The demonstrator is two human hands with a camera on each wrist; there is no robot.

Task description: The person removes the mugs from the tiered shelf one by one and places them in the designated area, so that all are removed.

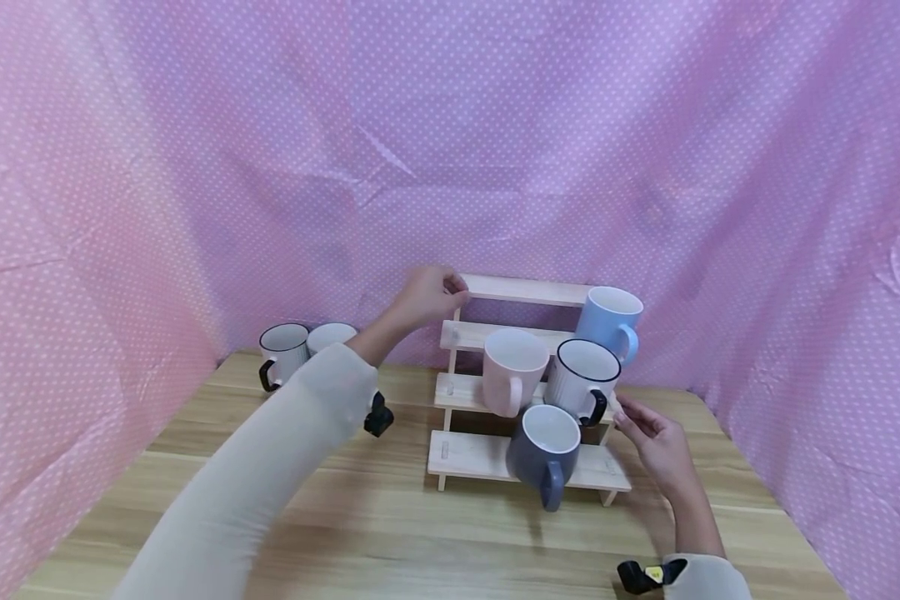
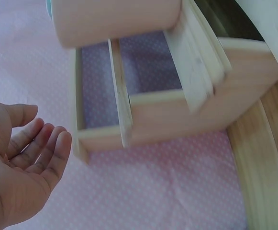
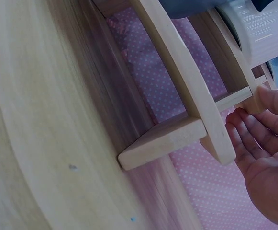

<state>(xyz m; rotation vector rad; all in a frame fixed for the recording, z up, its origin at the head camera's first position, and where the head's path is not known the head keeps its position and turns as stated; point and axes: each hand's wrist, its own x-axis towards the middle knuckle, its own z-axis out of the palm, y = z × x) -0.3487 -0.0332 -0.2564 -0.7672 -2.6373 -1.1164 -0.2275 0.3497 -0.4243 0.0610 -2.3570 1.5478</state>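
Observation:
A stepped wooden display rack point(image 1: 465, 450) stands on the table and bears several mugs. On its top tier is a light blue mug point(image 1: 607, 321); lower down are a pink mug point(image 1: 513, 371), a white mug with a black rim point(image 1: 581, 383) and, on the bottom tier, a dark grey mug point(image 1: 543, 450). My left hand point(image 1: 431, 296) is beside the top tier's left end, its fingers loosely bent; a gap separates it from the rack in the left wrist view. My right hand point(image 3: 268, 148) pinches the right end of a lower tier, thumb above and fingers below.
Left of the rack, a second white mug with a black rim point(image 1: 285, 350) stands on the wooden table point(image 1: 397, 533). Beside it is another white mug point(image 1: 330, 335), partly hidden by my left arm. Pink dotted cloth point(image 1: 420, 150) hangs behind and at both sides.

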